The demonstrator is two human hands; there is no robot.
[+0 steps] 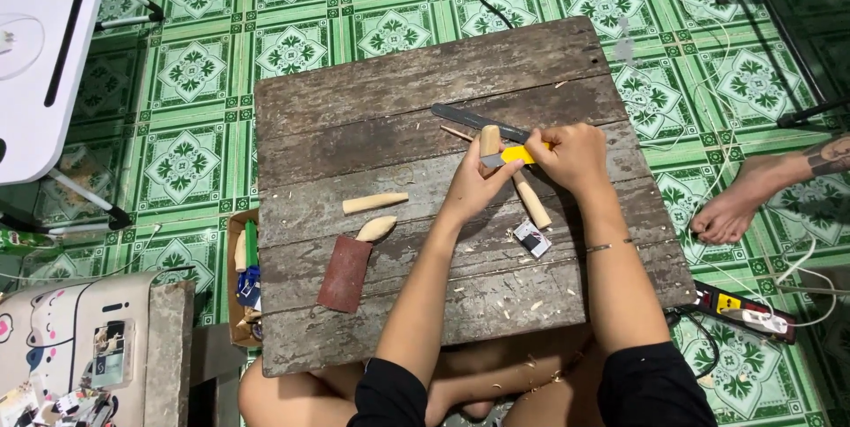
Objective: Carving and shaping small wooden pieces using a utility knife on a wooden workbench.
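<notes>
Gripped near its upper end by the left hand [474,186], a pale wooden peg [516,181] lies slanted across the weathered plank board [354,99], its lower end braced on the wood so it stays steady under the blade; the right hand [575,157] is closed around a yellow-handled knife [513,156] set against the peg's top, apparently at a shaving angle, though the edge itself is hard to make out. The peg looks smooth, light tan and rounded. Two shaped pieces [375,214], a strip of reddish sandpaper [344,274] and a dark flat file [478,120] lie within reach; shavings dot the board
</notes>
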